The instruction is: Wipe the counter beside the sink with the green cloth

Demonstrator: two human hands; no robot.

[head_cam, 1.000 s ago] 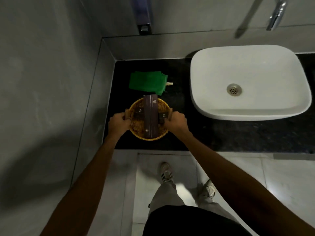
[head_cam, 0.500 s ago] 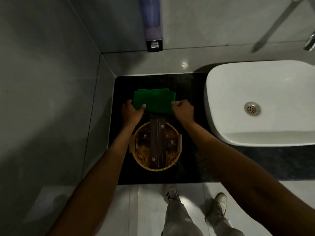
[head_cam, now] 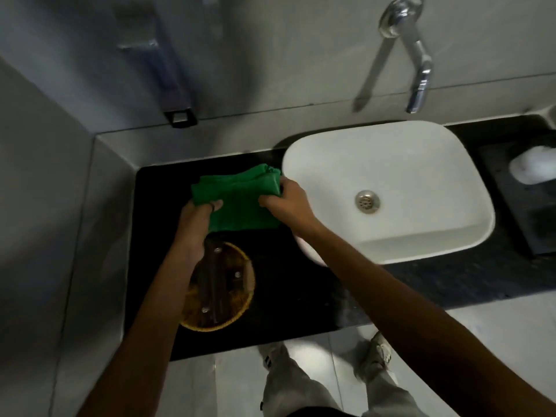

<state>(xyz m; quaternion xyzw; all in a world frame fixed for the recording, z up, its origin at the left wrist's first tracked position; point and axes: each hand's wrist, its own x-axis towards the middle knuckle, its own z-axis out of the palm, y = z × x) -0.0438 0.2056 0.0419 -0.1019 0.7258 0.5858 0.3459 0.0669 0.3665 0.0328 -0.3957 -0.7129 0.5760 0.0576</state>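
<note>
We look down into a grey-tiled bathroom corner, where a black stone table runs along the wall and carries a white basin.

Both arms reach forward from the lower edge of the view, bare to the elbow and beyond. The left hand comes in almost straight up, its thumb laid over the near-left part of the green cloth and the other fingers curled beneath it — a closed grip on the fabric. The right hand angles in from the right, wrist turned inward, fingers pinched shut on the cloth's right side close to the basin's rim.

The cloth is a vivid green, soft and folded into several layers; the upper edge shows bunched ridges, while the lower part hangs as a flatter panel between the two hands. It sits over the back-left part of the table, between the corner and the sink; we cannot tell whether its underside touches the stone.

Just in front of the cloth, partly under the left forearm, stands a round wicker basket with a dark handle across it. The sink lies to the right, its metal drain visible, with a chrome tap on the wall above. A soap dispenser hangs on the wall — blurred — behind the cloth.
</note>
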